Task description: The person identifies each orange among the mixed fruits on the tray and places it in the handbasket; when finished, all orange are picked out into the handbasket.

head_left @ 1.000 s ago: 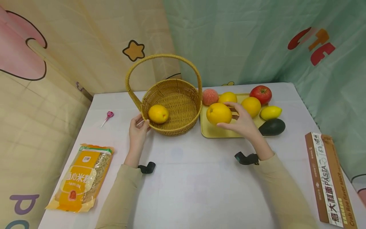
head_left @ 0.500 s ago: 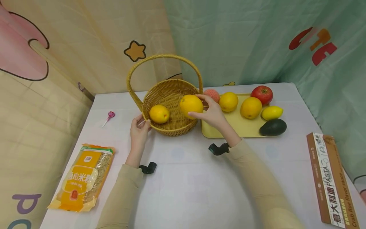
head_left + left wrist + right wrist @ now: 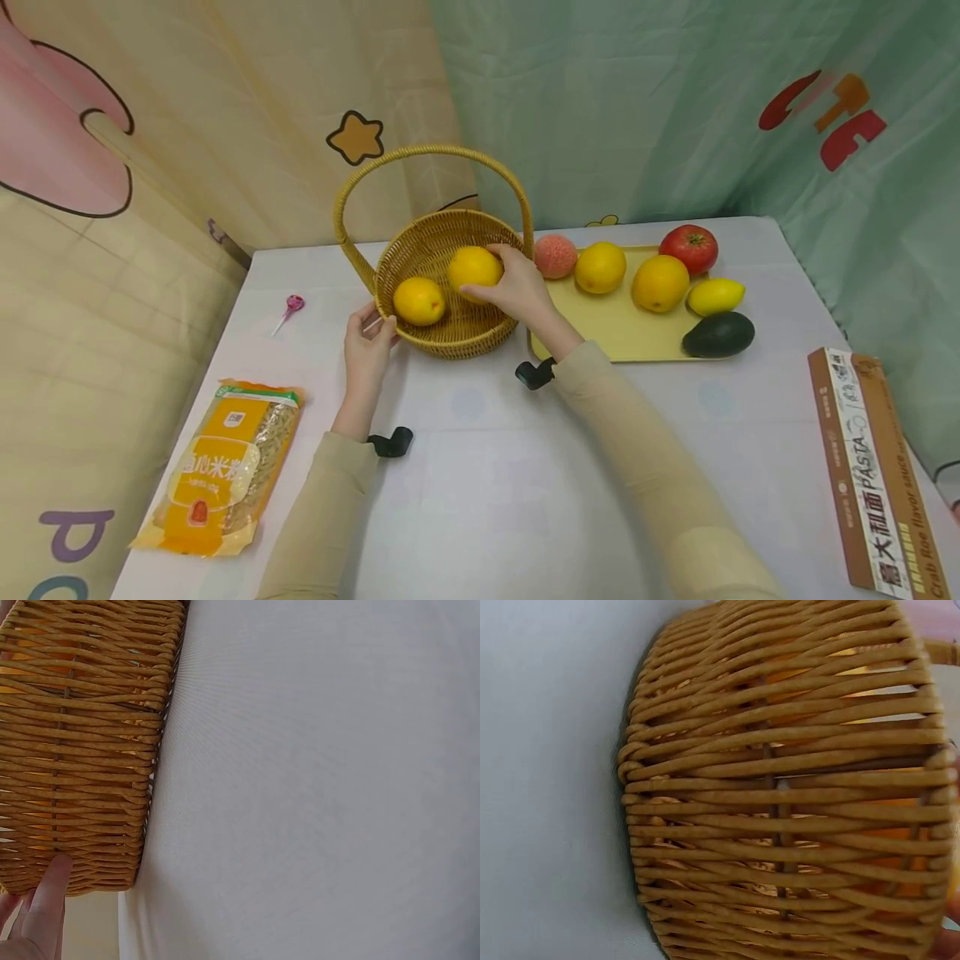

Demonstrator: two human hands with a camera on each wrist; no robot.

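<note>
Nearest, lower left of the frame, lies an orange food packet; lower right, a brown pasta box. Left of centre, I observe the person's left hand gripping the near-left rim of a wicker basket. The right hand, extended over the basket's right side, holds a yellow fruit between thumb and fingers, within the basket's mouth; whether it touches the floor I cannot tell. A second yellow fruit rests inside, just left of it. Right of centre, a yellow tray bears a third yellow fruit and a fourth; near its right edge, an avocado, a lemon and a red fruit. Behind, across the upper frame, hangs a printed curtain.
</note>
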